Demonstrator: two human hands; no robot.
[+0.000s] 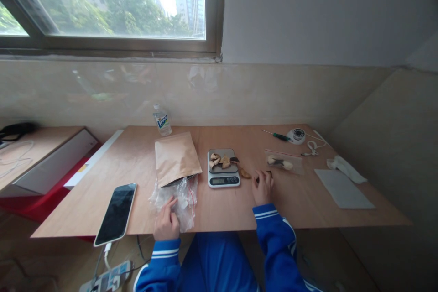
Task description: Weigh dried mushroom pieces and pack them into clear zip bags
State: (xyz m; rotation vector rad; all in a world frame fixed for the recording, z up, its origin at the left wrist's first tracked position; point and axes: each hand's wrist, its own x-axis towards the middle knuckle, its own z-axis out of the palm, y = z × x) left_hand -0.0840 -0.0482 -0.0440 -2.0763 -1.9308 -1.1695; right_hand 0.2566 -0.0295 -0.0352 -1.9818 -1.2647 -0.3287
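A small kitchen scale (224, 181) stands in the middle of the table with several pale, dark-edged dried slices (226, 161) on its plate; its display is too small to read. A single brown slice (245, 173) lies just right of it. My right hand (263, 189) is on the tabletop beyond that slice, fingers curled down around a dark-edged piece (269, 173) that is mostly hidden. My left hand (167, 221) rests, fingers apart, on clear plastic bags (186, 205). These bags lie against the mouth of a brown paper pouch (178, 157).
A phone (116, 214) overhangs the front left edge, cable attached. Behind the pouch stands a water bottle (162, 120). To the right are a zip bag (284, 163) with pale contents, a screwdriver (280, 137), a white round device (296, 135), a grey sheet (344, 189) and a crumpled tissue (346, 169).
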